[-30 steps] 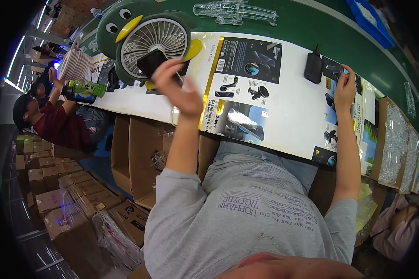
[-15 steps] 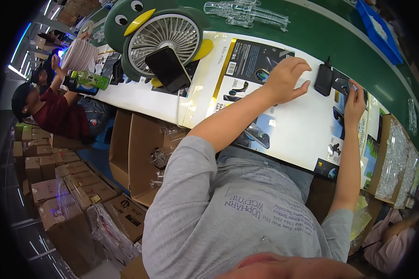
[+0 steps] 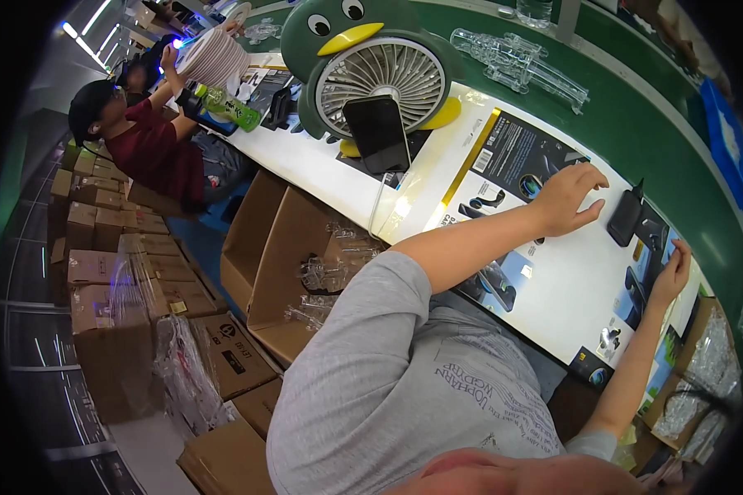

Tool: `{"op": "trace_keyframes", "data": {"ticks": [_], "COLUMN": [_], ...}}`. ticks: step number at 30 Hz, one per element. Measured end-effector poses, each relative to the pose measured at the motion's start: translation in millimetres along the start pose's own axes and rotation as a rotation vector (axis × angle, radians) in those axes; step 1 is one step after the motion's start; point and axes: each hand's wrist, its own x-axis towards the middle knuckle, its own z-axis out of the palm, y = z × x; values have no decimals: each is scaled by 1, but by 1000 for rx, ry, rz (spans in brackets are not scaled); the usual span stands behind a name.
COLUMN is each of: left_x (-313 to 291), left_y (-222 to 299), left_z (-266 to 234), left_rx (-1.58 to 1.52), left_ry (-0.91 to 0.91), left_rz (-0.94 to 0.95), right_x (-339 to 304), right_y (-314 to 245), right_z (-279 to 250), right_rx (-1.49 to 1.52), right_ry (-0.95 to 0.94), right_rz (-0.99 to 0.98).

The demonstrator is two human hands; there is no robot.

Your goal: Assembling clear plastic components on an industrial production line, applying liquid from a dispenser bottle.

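Note:
My left hand (image 3: 571, 200) hovers over or rests lightly on a white printed cardboard sheet (image 3: 545, 276). Its fingers are curved and the thumb stands apart, with nothing between them. Just right of it lies a small black oblong device (image 3: 626, 218) with a thin pointed tip; the hand does not touch it. At the sheet's right edge is my right hand (image 3: 673, 274), fingers stretched out along the printed border, with no object visible in it.
A green penguin-shaped fan (image 3: 380, 78) stands far left, a black phone (image 3: 376, 136) leaning on it. Behind lies a clear plastic assembly (image 3: 520, 66). Open carton (image 3: 264, 247) with clear parts stands below the table. A co-worker (image 3: 153, 153) sits left; a blue tray (image 3: 725, 144) is far right.
The whole view has swung, so the scene sits further right and lower. Both hands keep nearly the same places by the sheet; the right fingers look straighter. The black device has not visibly moved.

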Motion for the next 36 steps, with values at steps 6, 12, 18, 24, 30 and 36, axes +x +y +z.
{"op": "trace_keyframes", "data": {"ticks": [6,12,18,24,30,36], "left_x": [1,4,6,5,6,4], "left_y": [-5,-4,-4,-6,-7,-6], "left_z": [0,1,-1,-3,-9,-10], "left_rx": [-38,-83,-120,-122,-144,-152], "left_ry": [-33,-56,-75,-59,-57,-111], "left_rz": [-101,-190,-255,-256,-249,-292], "right_x": [-3,-6,-7,-8,-7,-9], "right_y": [-7,-19,-28,-37,-45,-39], "right_z": [5,7,8,8,8,8], "right_rx": [15,-122,65,64,-14,7], "right_ry": [-42,-148,-154,-134,-127,-150], "right_rz": [49,23,205,199,179,188]}}
